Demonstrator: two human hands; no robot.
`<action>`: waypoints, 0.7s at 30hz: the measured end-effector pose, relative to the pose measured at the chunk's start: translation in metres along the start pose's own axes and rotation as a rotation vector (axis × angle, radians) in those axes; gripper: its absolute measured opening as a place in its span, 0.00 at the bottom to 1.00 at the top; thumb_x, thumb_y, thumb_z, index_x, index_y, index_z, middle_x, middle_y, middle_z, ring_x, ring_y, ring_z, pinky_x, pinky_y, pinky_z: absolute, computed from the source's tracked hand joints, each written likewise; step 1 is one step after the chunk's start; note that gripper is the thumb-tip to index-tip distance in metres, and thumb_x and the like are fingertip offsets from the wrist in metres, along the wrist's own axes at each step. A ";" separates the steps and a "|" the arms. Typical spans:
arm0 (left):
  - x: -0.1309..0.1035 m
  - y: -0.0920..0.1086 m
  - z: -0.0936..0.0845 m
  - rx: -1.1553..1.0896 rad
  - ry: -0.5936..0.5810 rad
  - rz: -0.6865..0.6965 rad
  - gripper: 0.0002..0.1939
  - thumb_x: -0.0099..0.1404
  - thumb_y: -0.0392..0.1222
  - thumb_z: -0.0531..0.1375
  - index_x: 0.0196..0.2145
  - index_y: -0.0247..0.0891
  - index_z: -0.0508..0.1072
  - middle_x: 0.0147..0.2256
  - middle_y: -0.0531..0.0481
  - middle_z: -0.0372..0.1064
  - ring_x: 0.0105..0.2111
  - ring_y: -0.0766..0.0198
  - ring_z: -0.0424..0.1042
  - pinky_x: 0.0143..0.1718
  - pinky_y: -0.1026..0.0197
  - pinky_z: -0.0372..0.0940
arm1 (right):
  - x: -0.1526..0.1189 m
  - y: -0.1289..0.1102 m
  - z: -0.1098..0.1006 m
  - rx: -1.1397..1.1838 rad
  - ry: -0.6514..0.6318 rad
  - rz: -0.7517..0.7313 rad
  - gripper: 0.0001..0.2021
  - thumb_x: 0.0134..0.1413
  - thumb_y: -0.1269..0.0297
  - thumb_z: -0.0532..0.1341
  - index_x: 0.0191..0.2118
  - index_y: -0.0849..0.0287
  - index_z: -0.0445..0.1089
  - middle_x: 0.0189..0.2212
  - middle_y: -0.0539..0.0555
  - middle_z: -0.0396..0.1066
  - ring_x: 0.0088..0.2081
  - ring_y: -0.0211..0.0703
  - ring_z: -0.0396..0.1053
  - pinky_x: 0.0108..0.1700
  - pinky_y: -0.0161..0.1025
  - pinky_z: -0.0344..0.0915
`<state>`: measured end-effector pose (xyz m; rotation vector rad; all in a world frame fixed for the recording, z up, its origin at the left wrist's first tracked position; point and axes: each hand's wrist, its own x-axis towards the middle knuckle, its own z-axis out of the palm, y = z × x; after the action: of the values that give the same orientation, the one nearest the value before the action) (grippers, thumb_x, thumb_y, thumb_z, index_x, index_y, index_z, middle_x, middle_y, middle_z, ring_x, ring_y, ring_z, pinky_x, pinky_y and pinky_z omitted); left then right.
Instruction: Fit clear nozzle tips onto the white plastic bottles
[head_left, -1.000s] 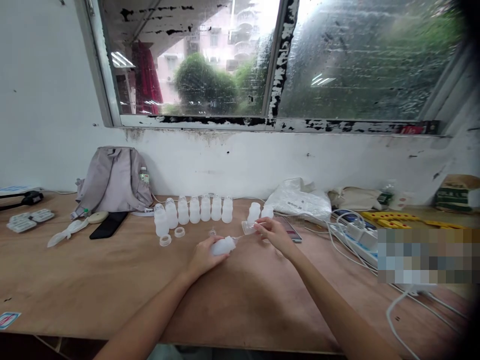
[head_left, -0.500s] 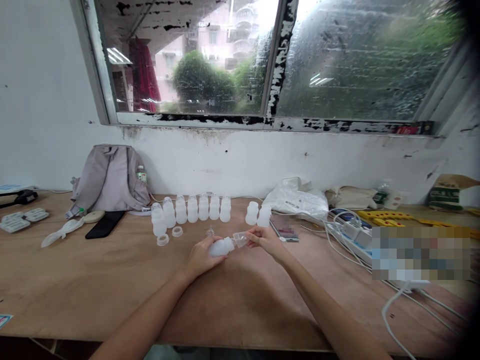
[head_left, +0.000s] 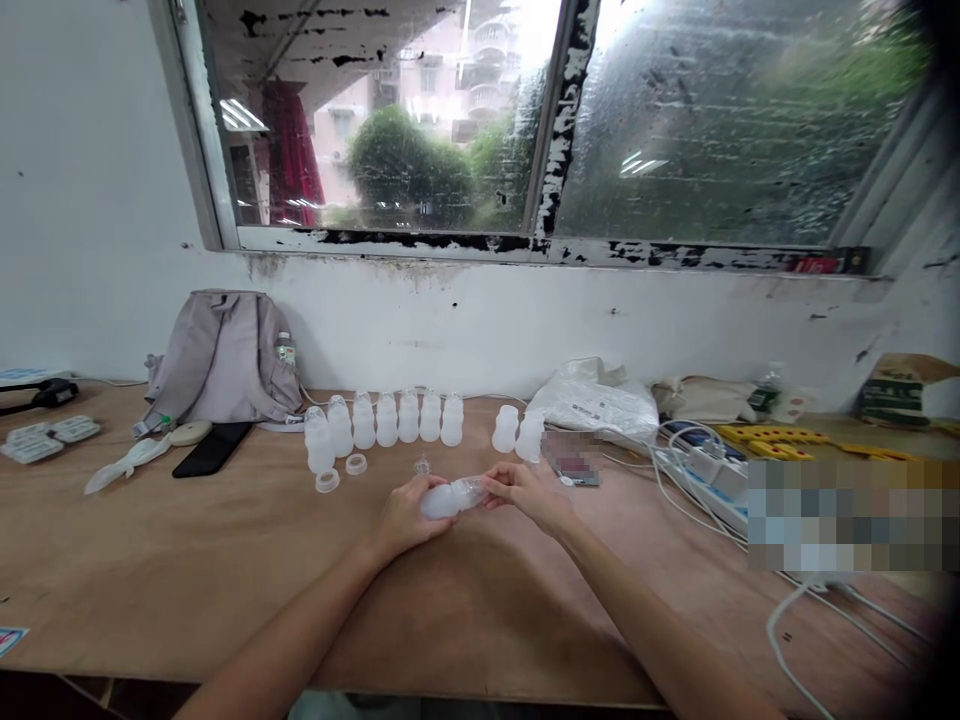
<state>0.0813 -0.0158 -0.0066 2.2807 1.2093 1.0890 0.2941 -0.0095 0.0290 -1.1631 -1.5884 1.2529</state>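
My left hand [head_left: 411,517] is closed round a white translucent baby bottle [head_left: 439,502], which lies tilted with its neck to the right. In the fingers of my right hand [head_left: 527,492] is a clear cap [head_left: 469,490], seated over the bottle's neck end. Just behind the bottle, a small clear nipple [head_left: 422,464] stands on the table. Two white rings [head_left: 327,481] lie to the left. Beyond them runs a row of several capped bottles [head_left: 386,420]. Two bottles without clear caps [head_left: 505,430] stand behind my right hand.
A grey backpack [head_left: 221,350] leans on the wall at left, with a black phone [head_left: 211,450] before it. Behind the uncapped bottles lie a plastic bag [head_left: 596,400] and another phone [head_left: 574,462]. White cables and a power strip [head_left: 705,487] occupy the right side.
My right hand has brought the clear cap leftward onto the bottle's neck. Before, a gap showed between cap and bottle. My left hand keeps its hold.
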 end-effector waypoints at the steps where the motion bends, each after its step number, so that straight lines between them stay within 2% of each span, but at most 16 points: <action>1: 0.000 -0.001 0.000 0.005 0.004 -0.002 0.22 0.46 0.45 0.63 0.41 0.43 0.66 0.39 0.53 0.69 0.38 0.60 0.69 0.38 0.61 0.61 | 0.001 0.000 0.001 -0.006 -0.003 -0.003 0.18 0.37 0.49 0.63 0.26 0.61 0.66 0.20 0.49 0.68 0.24 0.36 0.67 0.31 0.37 0.67; 7: 0.002 -0.001 0.000 0.012 0.032 -0.003 0.21 0.47 0.46 0.62 0.40 0.43 0.66 0.38 0.53 0.69 0.37 0.60 0.69 0.38 0.61 0.61 | 0.005 -0.004 0.006 -0.025 0.008 -0.041 0.18 0.36 0.49 0.63 0.25 0.60 0.65 0.20 0.49 0.68 0.23 0.37 0.67 0.30 0.37 0.67; 12: 0.001 -0.002 0.001 0.033 0.038 -0.017 0.20 0.46 0.45 0.63 0.39 0.43 0.66 0.38 0.53 0.69 0.38 0.59 0.69 0.38 0.61 0.61 | 0.005 -0.009 0.009 -0.042 -0.004 -0.012 0.19 0.33 0.48 0.64 0.23 0.60 0.64 0.19 0.48 0.67 0.22 0.37 0.67 0.30 0.38 0.67; 16: 0.000 -0.002 0.000 0.025 0.039 0.002 0.22 0.47 0.46 0.63 0.41 0.42 0.65 0.38 0.52 0.69 0.38 0.59 0.68 0.39 0.60 0.61 | 0.002 -0.009 0.009 -0.021 -0.016 -0.013 0.18 0.36 0.49 0.64 0.26 0.61 0.65 0.20 0.49 0.67 0.23 0.36 0.66 0.28 0.36 0.66; 19: -0.002 0.002 0.000 -0.041 0.006 0.024 0.24 0.53 0.47 0.59 0.48 0.41 0.61 0.45 0.48 0.65 0.44 0.57 0.65 0.45 0.57 0.60 | 0.005 -0.016 0.007 -0.013 0.033 -0.080 0.18 0.39 0.50 0.62 0.30 0.61 0.67 0.23 0.50 0.68 0.25 0.37 0.66 0.26 0.34 0.65; 21: -0.003 0.005 0.002 -0.103 -0.034 0.056 0.25 0.60 0.45 0.53 0.54 0.40 0.53 0.53 0.44 0.57 0.52 0.57 0.58 0.51 0.55 0.55 | 0.009 -0.025 0.006 -0.047 0.099 -0.157 0.18 0.41 0.51 0.61 0.34 0.61 0.68 0.27 0.52 0.68 0.28 0.38 0.66 0.25 0.33 0.64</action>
<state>0.0843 -0.0217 -0.0060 2.2582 1.0573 1.1009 0.2819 -0.0049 0.0523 -1.0895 -1.6093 1.0465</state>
